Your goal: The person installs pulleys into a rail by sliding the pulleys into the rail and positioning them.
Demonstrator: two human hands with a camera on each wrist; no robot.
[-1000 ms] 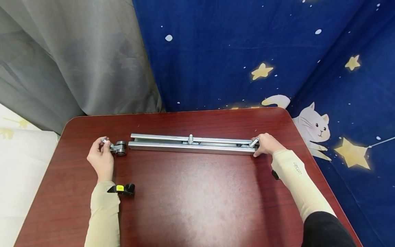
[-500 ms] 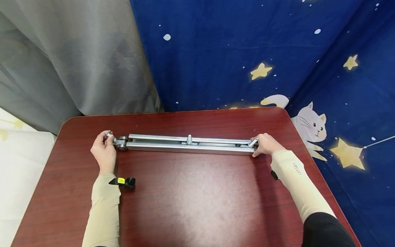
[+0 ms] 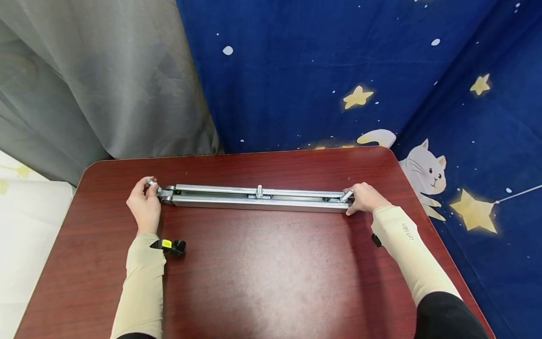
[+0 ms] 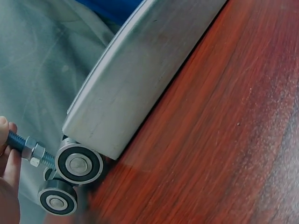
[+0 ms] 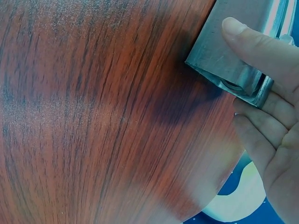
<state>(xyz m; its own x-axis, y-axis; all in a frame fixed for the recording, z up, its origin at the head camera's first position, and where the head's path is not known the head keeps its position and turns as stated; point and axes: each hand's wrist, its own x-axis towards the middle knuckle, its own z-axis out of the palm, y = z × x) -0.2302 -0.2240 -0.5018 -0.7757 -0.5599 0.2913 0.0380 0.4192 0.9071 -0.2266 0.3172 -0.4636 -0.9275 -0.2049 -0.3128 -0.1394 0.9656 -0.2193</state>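
Note:
A silver slotted metal rail (image 3: 220, 203) lies lengthwise across the table. At its left end is a roller carriage (image 3: 168, 195), its round wheels (image 4: 78, 164) outside the rail end in the left wrist view. Whether part of the carriage sits inside the rail is hidden. My left hand (image 3: 145, 205) pinches the carriage's threaded bolt (image 4: 35, 151) between thumb and fingers. My right hand (image 3: 367, 197) grips the rail's right end, thumb on the near side wall and fingers past the end. Two bolts stand up from the slot, a middle bolt (image 3: 259, 191) and a right bolt (image 3: 347, 195).
The rail rests on a reddish-brown wooden table (image 3: 262, 273) with rounded far corners. Behind the far edge hang a grey curtain (image 3: 139, 84) and a blue curtain (image 3: 288, 84) with stars and a cat. A black wrist camera (image 3: 169, 246) sits on the left sleeve.
My left hand has moved right and slightly away, bringing the carriage from a gap beside the rail up to its left end. My right hand keeps its grip on the rail.

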